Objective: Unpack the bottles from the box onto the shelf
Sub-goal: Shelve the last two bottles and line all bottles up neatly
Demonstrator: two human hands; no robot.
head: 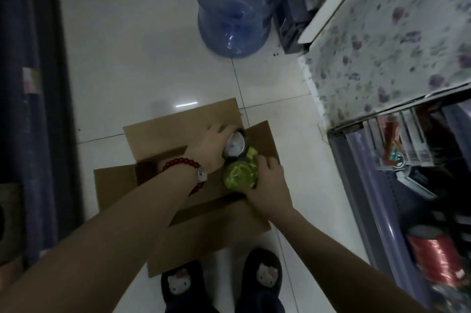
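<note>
Bottles (pixel 238 175) are looking slick and rigid; your left hand (pixel 211 149) and right hand (pixel 271 182) are each wrapping fingers around one's upper body in the box (pixel 163 134).

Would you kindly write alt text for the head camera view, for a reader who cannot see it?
Seen from above, a person's left hand and right hand each grip a bottle inside an open cardboard box on a white tiled floor: a white-capped bottle and a green-wrapped one. A stocked shelf stands to the right, and a blue water jug beyond.
</note>
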